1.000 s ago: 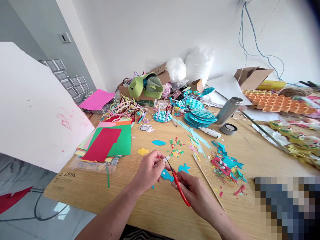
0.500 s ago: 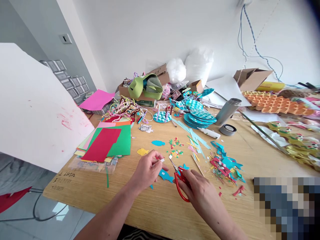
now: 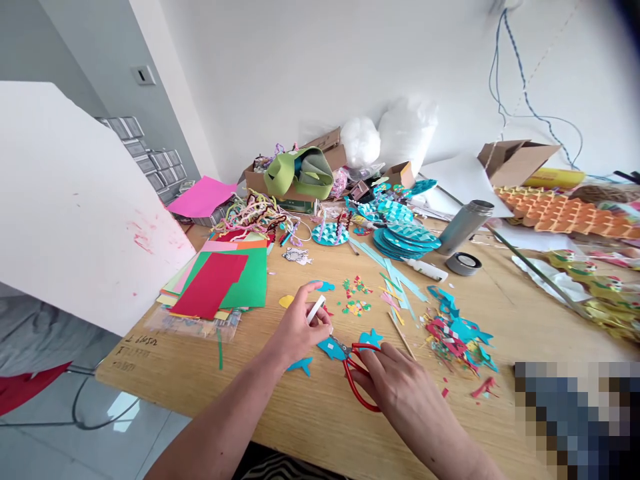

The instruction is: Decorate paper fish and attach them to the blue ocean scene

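Observation:
My left hand [image 3: 300, 330] is closed on a short white strip [image 3: 316, 309] that sticks up between its fingers. In my right hand [image 3: 395, 377] are red-handled scissors [image 3: 361, 393], their blades pointing left with the tips by my left fingertips. Just under the blades lies a blue paper fish [image 3: 331, 348] with a small white square on it. Another blue cut-out [image 3: 371, 339] sits behind the scissors, and a blue fish shape [image 3: 301, 365] lies below my left hand. A yellow paper shape [image 3: 287, 301] is partly hidden by that hand.
Coloured paper sheets [image 3: 250, 280] are stacked at left. Tiny paper bits [image 3: 357, 307], a wooden stick [image 3: 401, 335] and blue and red scraps [image 3: 460, 330] lie around the hands. Farther back are blue discs [image 3: 407, 241], a glue bottle [image 3: 425, 269] and a grey flask [image 3: 465, 227].
The scissors have moved down and left to my left fingertips; the white piece at their tips no longer shows there. My left hand has turned, showing more of the white strip.

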A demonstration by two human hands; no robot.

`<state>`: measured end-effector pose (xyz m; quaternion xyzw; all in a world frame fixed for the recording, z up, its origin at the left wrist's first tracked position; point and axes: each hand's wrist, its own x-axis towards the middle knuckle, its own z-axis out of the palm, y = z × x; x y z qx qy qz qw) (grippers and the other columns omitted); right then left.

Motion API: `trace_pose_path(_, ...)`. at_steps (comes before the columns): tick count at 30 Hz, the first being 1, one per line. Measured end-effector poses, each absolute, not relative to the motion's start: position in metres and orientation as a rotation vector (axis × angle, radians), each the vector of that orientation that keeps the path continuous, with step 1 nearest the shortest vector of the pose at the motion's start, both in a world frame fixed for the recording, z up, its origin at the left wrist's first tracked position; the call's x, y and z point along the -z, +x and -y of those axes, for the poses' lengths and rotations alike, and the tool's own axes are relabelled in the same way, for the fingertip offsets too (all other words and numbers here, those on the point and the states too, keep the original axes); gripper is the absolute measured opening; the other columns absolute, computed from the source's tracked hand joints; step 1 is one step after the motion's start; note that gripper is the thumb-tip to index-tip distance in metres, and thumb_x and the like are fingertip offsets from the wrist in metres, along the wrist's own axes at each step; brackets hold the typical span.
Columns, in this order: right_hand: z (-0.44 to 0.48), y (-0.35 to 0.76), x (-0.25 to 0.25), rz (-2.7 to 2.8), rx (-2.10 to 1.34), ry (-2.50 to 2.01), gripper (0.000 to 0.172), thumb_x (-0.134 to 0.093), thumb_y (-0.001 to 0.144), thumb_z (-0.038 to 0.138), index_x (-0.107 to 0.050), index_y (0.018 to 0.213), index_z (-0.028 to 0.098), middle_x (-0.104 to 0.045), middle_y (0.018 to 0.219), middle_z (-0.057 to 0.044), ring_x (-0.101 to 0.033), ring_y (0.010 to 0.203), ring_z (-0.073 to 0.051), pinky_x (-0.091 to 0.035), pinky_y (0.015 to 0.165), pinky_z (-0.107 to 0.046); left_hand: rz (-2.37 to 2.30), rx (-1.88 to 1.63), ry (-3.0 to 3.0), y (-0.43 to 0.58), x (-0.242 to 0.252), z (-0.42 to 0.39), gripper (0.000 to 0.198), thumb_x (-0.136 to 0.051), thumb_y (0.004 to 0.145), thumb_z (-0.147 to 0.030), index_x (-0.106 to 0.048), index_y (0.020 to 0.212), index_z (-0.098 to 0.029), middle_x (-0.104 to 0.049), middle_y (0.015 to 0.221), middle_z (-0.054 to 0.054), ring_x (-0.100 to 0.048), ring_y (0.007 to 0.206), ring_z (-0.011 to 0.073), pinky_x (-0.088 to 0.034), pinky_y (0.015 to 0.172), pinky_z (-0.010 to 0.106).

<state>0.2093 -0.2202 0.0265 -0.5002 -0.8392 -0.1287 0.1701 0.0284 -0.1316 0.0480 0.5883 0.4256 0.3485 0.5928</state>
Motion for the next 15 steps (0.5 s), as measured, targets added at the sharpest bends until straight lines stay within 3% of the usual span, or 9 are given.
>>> trace_pose_path(5, 0.223, 0.208, -0.023, 2.422, 0.309, -1.488, 0.011, -0.058, 0.089, 0.028, -0.059, 0.089, 0.018, -0.064, 0.072, -0.004, -0.058, 0.066, -0.019, -0.038, 0.060, -0.029, -1.016, -0.877, 1.358, 0.027, -0.044, 0.129, 0.068, -0.062, 0.067, -0.012, -0.039, 0.131, -0.017, -0.056, 0.071, -0.005, -0.043, 0.056, 0.0068, -0.038, 0.057, 0.020)
trace_pose_path(10, 0.233, 0.201, -0.015, 2.548, 0.188, -1.575, 0.020, -0.080, 0.066, 0.028, -0.064, 0.074, 0.021, -0.064, 0.063, 0.000, -0.059, 0.063, -0.020, -0.038, 0.058, -0.031, -1.072, -1.075, 1.255, 0.014, -0.046, 0.121, 0.069, -0.065, 0.068, -0.017, -0.040, 0.133, -0.016, -0.058, 0.073, -0.004, -0.044, 0.057, 0.0067, -0.036, 0.054, 0.019)
trace_pose_path(15, 0.241, 0.197, 0.005, 2.609, 0.143, -1.593, 0.019, -0.083, 0.061, 0.030, -0.066, 0.068, 0.023, -0.065, 0.069, -0.001, -0.060, 0.069, -0.021, -0.040, 0.060, -0.032, -1.066, -1.087, 1.140, 0.001, -0.048, 0.118, 0.077, -0.069, 0.068, -0.022, -0.037, 0.138, -0.017, -0.062, 0.077, -0.002, -0.045, 0.055, 0.0054, -0.033, 0.050, 0.018)
